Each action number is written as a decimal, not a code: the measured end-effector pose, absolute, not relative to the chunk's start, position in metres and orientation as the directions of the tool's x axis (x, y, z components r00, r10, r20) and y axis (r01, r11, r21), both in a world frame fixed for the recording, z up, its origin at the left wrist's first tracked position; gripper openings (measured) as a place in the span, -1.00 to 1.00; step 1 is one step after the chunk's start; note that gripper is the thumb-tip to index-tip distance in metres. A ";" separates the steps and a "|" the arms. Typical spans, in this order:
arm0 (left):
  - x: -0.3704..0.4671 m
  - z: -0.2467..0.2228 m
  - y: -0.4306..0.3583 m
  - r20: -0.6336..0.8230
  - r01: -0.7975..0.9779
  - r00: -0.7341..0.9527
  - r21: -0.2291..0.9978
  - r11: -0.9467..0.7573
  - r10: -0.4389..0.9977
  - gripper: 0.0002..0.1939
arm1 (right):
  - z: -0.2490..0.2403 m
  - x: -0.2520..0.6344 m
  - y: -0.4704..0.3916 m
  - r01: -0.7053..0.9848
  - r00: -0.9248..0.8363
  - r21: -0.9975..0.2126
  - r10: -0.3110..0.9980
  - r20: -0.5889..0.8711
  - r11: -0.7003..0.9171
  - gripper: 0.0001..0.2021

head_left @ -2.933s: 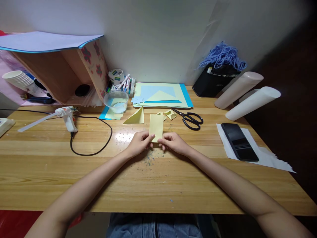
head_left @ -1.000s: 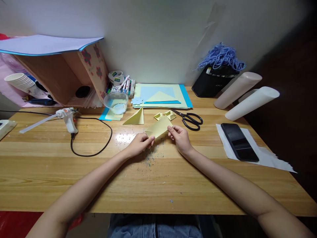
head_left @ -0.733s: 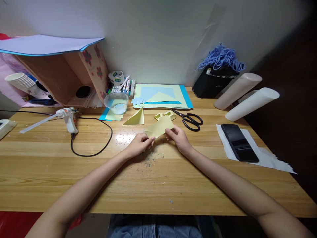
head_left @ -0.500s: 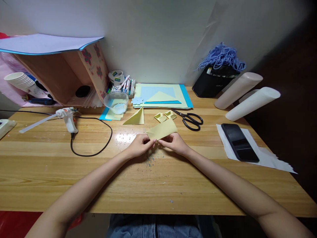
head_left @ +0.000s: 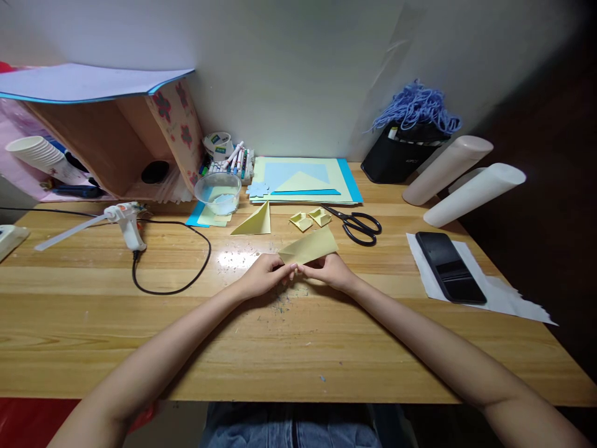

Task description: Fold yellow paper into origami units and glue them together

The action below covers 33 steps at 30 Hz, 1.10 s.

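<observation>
Gripping the pale yellow paper point(head_left: 311, 244) along its near edge, the left hand point(head_left: 265, 274) and right hand point(head_left: 330, 272) meet at the center of the wooden table point(head_left: 233, 354). Left fingers: clamped on the paper at its left end, thumb on the near side. Right fingers: clamped on the same edge, partly hidden behind the sheet. The thumb tips sit just beside each other. The paper is tilted, its right end higher; contact with the table cannot be determined.

Directly beyond the paper lie two small folded yellow pieces point(head_left: 319, 216), with black-handled scissors point(head_left: 361, 225) to their right. A folded yellow triangle point(head_left: 256, 223) stands to their left. Small paper scraps point(head_left: 283, 301) are scattered beneath and near the hands.
</observation>
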<state>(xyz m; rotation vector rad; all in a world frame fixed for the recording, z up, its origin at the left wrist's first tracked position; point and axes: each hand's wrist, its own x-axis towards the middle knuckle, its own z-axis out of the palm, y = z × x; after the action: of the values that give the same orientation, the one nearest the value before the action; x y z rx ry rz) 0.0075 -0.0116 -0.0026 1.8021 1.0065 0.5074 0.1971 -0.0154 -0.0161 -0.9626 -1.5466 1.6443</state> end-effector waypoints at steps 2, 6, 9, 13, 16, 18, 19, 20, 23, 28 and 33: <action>0.007 -0.004 -0.011 -0.097 0.429 0.575 0.881 -0.199 0.812 -0.56 | -0.014 0.198 -0.016 0.048 -0.521 -0.998 0.851 -0.058 -0.039 -0.78; 0.008 -0.004 -0.011 -0.081 0.453 0.588 0.857 -0.245 0.805 -0.56 | -0.015 0.198 -0.015 0.130 -0.521 -0.992 0.851 -0.068 0.001 -0.79; 0.009 0.000 -0.013 -0.044 0.437 0.601 0.854 -0.282 0.798 -0.58 | -0.017 0.197 -0.016 0.159 -0.476 -0.987 0.876 -0.077 0.000 -0.80; 0.010 0.002 -0.014 -0.052 0.378 0.596 0.899 -0.223 0.801 -0.58 | -0.017 0.195 -0.015 0.064 -0.415 -0.996 0.906 -0.090 -0.070 -0.76; 0.008 0.001 -0.014 -0.078 0.355 0.577 0.920 -0.164 0.813 -0.57 | -0.014 0.194 -0.014 0.005 -0.350 -0.992 0.929 -0.118 -0.124 -0.73; 0.007 0.001 -0.013 -0.086 0.348 0.569 0.926 -0.144 0.818 -0.56 | -0.013 0.195 -0.012 -0.005 -0.315 -0.990 0.940 -0.130 -0.139 -0.73; 0.006 0.000 -0.013 -0.090 0.339 0.568 0.932 -0.133 0.818 -0.56 | -0.013 0.195 -0.011 -0.007 -0.304 -0.990 0.943 -0.133 -0.141 -0.74; 0.005 0.000 -0.013 -0.093 0.325 0.570 0.938 -0.121 0.817 -0.56 | -0.013 0.196 -0.011 -0.008 -0.297 -0.990 0.945 -0.134 -0.143 -0.75; 0.004 0.001 -0.012 -0.093 0.272 0.569 0.959 -0.080 0.817 -0.59 | -0.015 0.199 -0.008 -0.012 -0.279 -0.990 0.952 -0.128 -0.137 -0.76; 0.005 0.001 -0.012 -0.072 0.225 0.519 0.973 -0.055 0.852 -0.68 | -0.018 0.202 -0.004 0.002 -0.226 -0.997 0.971 -0.079 -0.081 -0.78; 0.004 -0.001 -0.011 -0.055 0.221 0.474 0.974 -0.059 0.879 -0.71 | -0.019 0.202 -0.002 0.001 -0.190 -0.999 0.981 -0.038 -0.039 -0.79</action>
<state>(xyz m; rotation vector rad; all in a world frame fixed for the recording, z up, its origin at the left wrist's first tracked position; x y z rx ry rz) 0.0035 -0.0109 -0.0010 1.5702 0.9840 0.7139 0.2022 -0.0023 -0.0187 -1.1397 -1.3285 1.3793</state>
